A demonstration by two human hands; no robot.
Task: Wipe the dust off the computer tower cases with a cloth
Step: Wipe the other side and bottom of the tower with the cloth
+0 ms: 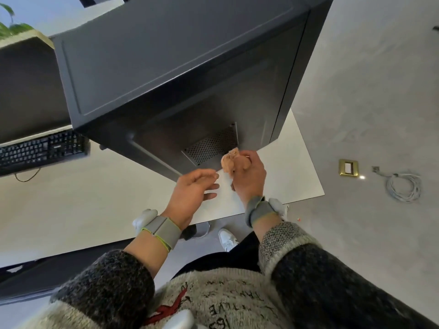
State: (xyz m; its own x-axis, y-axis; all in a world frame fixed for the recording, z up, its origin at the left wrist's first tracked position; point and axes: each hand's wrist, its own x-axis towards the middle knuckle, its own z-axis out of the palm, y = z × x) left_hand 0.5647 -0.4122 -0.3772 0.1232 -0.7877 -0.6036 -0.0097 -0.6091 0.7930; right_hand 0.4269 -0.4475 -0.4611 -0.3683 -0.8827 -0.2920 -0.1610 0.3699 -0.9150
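Cloth (228, 159) looks soft and light, bunched in the curled fingers of the right hand (248, 176), right by the tower (166, 67) at its vent (211, 146). Left hand (192, 188) is open, holding nothing. That tower sits on the desk (95, 198) and is probably heavy and rigid, so I'd brace its top edge.

Blocked ahead by the black tower case (166, 67), standing on the white desk (71, 198) and reaching almost to its right edge. Open along the bare desk strip before the case, from the near edge leftward to the keyboard (40, 150). Narrowed at the case's near corner by the left hand (192, 193) and the right hand (247, 174) gripping the cloth (229, 160), close together. Open beyond the desk's right edge, over the floor (356, 91).
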